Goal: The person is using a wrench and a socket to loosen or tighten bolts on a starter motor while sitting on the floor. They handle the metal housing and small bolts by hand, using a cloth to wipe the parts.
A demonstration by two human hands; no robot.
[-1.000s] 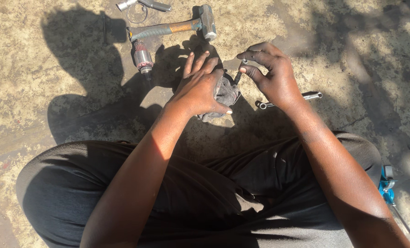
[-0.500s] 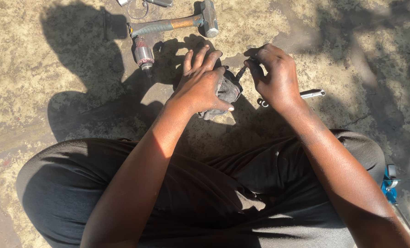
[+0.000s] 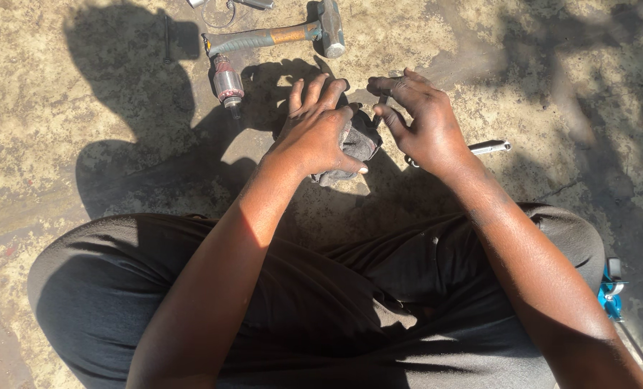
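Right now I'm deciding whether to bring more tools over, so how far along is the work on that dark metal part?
Looks mid-job. Done: a motor armature already lies out on the ground beside the hammer. In hand: the left hand clamps the dark metal part while the right hand pinches a small piece at its edge. Left: a wrench lies unused by the right wrist.

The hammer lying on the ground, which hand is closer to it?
Left. The left hand, clamped on a dark metal part, sits just below the hammer; the right hand is farther to the side.
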